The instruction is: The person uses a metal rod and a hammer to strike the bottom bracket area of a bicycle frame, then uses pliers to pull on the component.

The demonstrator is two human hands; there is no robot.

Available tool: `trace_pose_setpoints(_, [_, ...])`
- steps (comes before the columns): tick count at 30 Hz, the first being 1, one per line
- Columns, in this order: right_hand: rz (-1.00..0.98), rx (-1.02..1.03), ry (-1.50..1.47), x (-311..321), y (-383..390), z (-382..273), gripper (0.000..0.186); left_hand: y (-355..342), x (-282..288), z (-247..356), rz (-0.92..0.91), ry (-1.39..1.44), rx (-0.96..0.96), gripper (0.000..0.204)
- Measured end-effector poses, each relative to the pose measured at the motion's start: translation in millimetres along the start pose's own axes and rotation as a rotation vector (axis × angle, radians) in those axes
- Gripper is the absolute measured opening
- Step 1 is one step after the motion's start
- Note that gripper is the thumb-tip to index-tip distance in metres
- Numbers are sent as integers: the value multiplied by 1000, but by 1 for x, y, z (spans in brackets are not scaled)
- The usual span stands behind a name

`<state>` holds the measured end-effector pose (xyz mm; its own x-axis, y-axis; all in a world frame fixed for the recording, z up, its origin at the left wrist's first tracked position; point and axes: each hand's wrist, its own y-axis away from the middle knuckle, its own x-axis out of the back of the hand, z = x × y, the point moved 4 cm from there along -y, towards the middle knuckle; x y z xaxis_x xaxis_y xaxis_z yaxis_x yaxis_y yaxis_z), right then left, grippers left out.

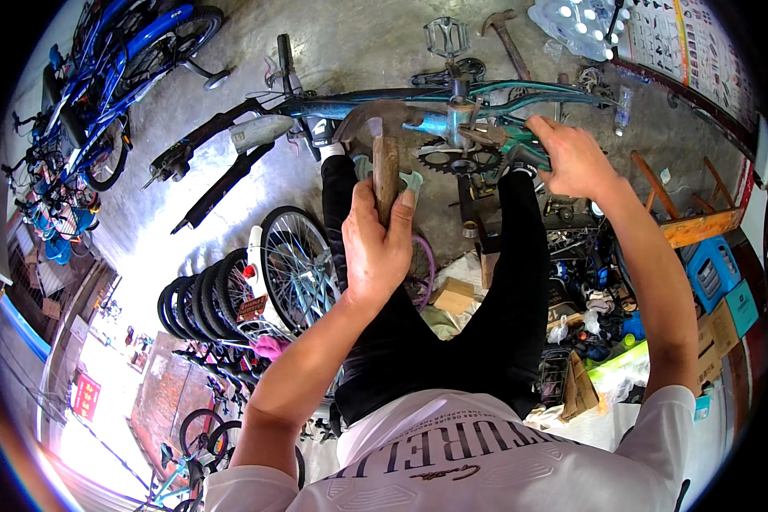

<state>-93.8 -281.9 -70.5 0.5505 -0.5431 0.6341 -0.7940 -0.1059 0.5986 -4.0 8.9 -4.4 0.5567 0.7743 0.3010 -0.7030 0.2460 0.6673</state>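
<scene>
My left hand is closed round the wooden handle of a claw hammer. The hammer's dark metal head stands beyond the fist, over the near side of a blue-teal bicycle frame. A pale green piece shows beside the handle; I cannot make out what it is. Closed round green-handled pliers, my right hand is right of the frame's bottom bracket shell. The pliers' jaws point left at the shell; whether they touch it I cannot tell. A toothed chainring sits just below the shell.
A second hammer and a pedal lie on the concrete beyond the frame. Several tyres and a spoked wheel stand at my left. Blue bicycles are far left. A wooden stool and loose parts are at right.
</scene>
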Motion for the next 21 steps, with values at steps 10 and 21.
trace_pose_setpoints(10, [-54,7,-1,-3,-3,5,59,-32,21,93,-76,-473,-359,35])
trace_pose_setpoints(21, [-87,-45,35,1,0,2,58,-71,71,197,29,-463,-698,26])
